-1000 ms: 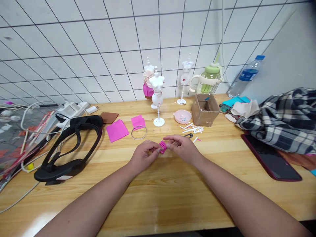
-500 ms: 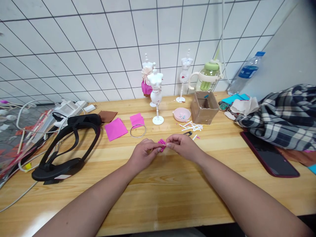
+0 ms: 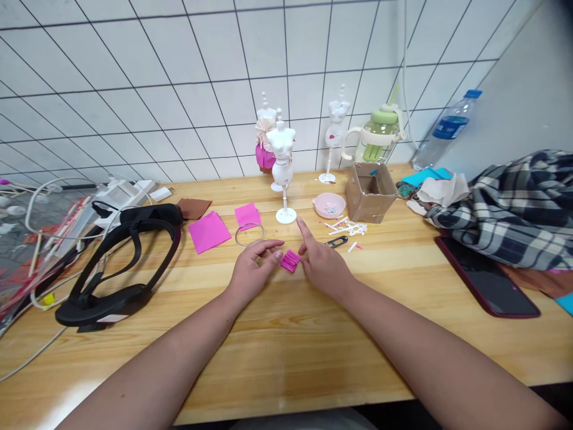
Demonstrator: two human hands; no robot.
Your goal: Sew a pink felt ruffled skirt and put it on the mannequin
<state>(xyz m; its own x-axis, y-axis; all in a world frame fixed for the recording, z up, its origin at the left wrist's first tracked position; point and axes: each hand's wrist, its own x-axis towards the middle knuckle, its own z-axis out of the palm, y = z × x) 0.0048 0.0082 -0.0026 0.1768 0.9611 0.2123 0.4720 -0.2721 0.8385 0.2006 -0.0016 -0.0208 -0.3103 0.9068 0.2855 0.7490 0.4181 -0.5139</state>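
A small pleated magenta piece [image 3: 290, 261], paper or cloth, lies between my two hands on the wooden table [image 3: 286, 340]. My left hand [image 3: 254, 270] is at its left side, fingers and thumb parted, the thumb tip close to its edge. At the right edge is my right hand [image 3: 326, 267], with the index finger stretched forward and the other fingers curled low near the piece. Whether either hand touches it I cannot tell. Beyond stand a white mini dress form [image 3: 282, 158], a dressed one [image 3: 265, 134] and another white one [image 3: 335, 128].
Flat magenta squares [image 3: 209, 232] and a metal ring [image 3: 237, 237] lie left; a black headset [image 3: 154, 280] is farther left. To the right are a small black tool [image 3: 341, 240], white strips [image 3: 353, 229], a pink dish [image 3: 330, 214], a cardboard box [image 3: 371, 206] and a phone [image 3: 487, 278].
Both hands have let go of the pleated magenta piece, which has spread out flatter. My right index finger has stretched forward, and the black tool beside that hand shows more.
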